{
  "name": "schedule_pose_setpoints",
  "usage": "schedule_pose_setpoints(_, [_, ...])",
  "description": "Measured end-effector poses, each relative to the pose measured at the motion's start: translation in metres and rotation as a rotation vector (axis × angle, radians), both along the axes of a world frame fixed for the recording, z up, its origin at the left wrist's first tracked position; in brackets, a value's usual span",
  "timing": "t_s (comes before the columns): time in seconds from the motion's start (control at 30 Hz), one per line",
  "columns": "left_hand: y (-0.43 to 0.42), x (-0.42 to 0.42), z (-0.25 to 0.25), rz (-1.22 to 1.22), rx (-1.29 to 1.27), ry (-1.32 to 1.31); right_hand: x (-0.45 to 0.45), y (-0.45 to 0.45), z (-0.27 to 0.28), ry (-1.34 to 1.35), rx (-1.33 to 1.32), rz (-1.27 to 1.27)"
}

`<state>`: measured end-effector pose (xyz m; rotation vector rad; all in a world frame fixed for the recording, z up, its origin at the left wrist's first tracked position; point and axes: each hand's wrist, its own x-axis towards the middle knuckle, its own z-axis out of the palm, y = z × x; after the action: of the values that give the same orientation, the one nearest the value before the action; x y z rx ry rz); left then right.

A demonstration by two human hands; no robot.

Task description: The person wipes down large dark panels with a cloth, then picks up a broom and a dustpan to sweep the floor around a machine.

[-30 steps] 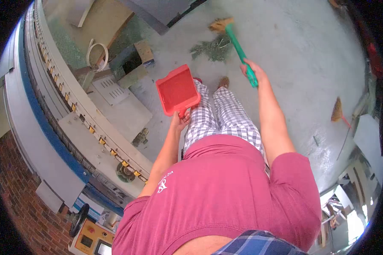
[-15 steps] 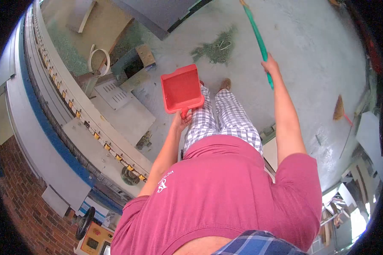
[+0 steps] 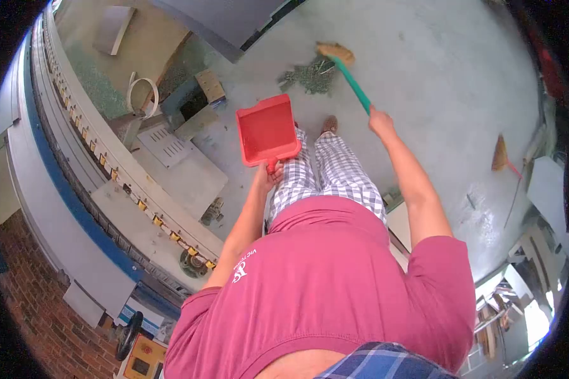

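Observation:
My left hand (image 3: pixel 270 174) is closed round the short handle of a red dustpan (image 3: pixel 267 131), held beside my left leg with its tray facing up. My right hand (image 3: pixel 380 121) grips the green handle of a broom (image 3: pixel 355 83). The broom's tan bristles lie at the upper edge of a pile of greenish debris (image 3: pixel 313 76) on the grey floor. Between the pile and the dustpan there is a gap of floor. My fingers hide part of both handles.
A long machine (image 3: pixel 101 183) with a row of yellow clips runs along the left. A dark grey panel (image 3: pixel 227 19) stands ahead. Another broom (image 3: pixel 501 155) lies on the right. A white hoop (image 3: pixel 142 96) and a wooden block (image 3: pixel 209 84) are at the upper left.
My right hand has moved left and down, bringing the broom head from the top edge of the view to the debris pile. The dustpan has stayed nearly where it was.

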<state>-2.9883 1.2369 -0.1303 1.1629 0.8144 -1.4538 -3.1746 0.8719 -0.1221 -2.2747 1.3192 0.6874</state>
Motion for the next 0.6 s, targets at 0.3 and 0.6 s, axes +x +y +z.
schedule_pose_setpoints(0.3, [0.016,-0.008,-0.002,0.119,0.019,0.021,-0.068,0.02,0.09,-0.135,0.231,0.117])
schedule_pose_setpoints(0.6, [0.059,-0.026,-0.011,0.497,0.168,0.043,0.021,0.055,0.111,-0.362,1.019,-0.342])
